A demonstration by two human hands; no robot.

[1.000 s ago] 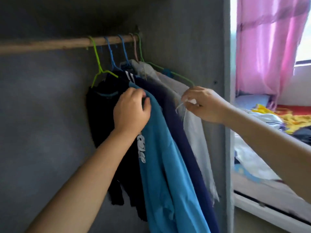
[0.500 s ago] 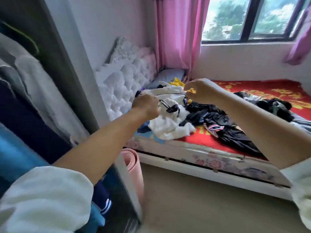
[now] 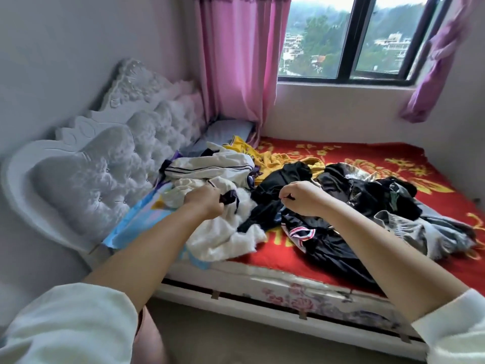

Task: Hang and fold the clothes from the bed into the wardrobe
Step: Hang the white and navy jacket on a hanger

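Clothes (image 3: 262,195) lie heaped on the bed (image 3: 393,164), toward its headboard end, none yet lifted clear. Left hand (image 3: 203,203): fingers curled into the white garment (image 3: 223,232), gripping a fold beside its dark trim. Right hand (image 3: 301,199): thumb and forefinger pressed together, pinching a small dark scrap or strap (image 3: 288,197) above the black garment (image 3: 315,240); what that scrap belongs to cannot be told. Both forearms reach in from white sleeves (image 3: 65,324).

Probable faults from this position: the two hands hold what appear to be different pieces, and the white and black garments overlap where they meet, so a lift is likely to drag a neighbour off the mattress edge onto the floor. A pinch on a thin strap gives little purchase and may slip or stretch the fabric. The wardrobe is out of view, so carrying calls for a turn away from the bed.

Surroundings: a striped white jacket (image 3: 210,166) and a yellow garment (image 3: 265,158) lie behind the hands, grey clothing (image 3: 409,229) to the right on the red floral blanket (image 3: 367,153). A tufted white headboard (image 3: 105,158) stands at left, pink curtains (image 3: 236,61) and a window (image 3: 354,35) beyond. A pink rolled object (image 3: 149,337) stands on the floor under the left arm, near the person's path.
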